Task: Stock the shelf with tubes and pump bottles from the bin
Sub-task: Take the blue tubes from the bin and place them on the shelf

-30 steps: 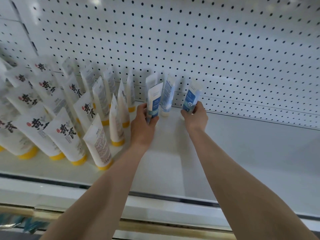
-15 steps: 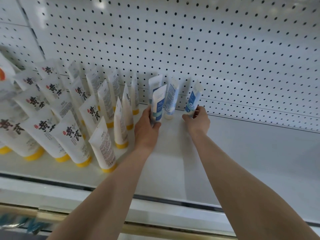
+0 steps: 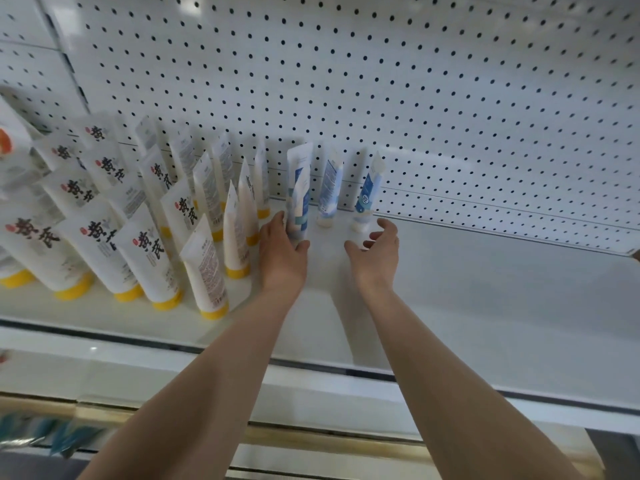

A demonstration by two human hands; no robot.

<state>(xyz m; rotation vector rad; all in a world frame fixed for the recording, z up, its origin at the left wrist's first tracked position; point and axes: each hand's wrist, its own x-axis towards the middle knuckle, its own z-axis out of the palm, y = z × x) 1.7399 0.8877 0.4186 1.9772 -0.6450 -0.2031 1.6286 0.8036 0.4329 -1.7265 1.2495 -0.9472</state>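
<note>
Grips with the left hand (image 3: 282, 252) a soft white-and-blue plastic squeeze tube (image 3: 298, 209), thumb on the near side and fingers wrapped round the far side, low on the body. Located cap-down and roughly upright on the flat white metal shelf (image 3: 485, 289), towards the rear. Directly behind it, against the white perforated back panel (image 3: 415, 98): a second white-and-blue tube (image 3: 300, 155), flat crimped end uppermost. Further right in the same rear row: a pale blue tube with fine printed text (image 3: 329, 188), then a blue-fronted tube with a round white emblem (image 3: 367, 192), both upright on white caps and apart from each other. Print on all four too small to read. Holds the right hand (image 3: 377, 252) spread and unloaded, fingers loosely curved, palm turned left, just in front of the blue-fronted tube with no contact visible. To the left of the left hand: rows of glossy white tubes with yellow caps (image 3: 145, 244), cap-down, tapering to flat crimped tops, tilted back. Front faces marked with two large black brush-style characters and a small red mark; rear faces covered in dense small print, unreadable.
</note>
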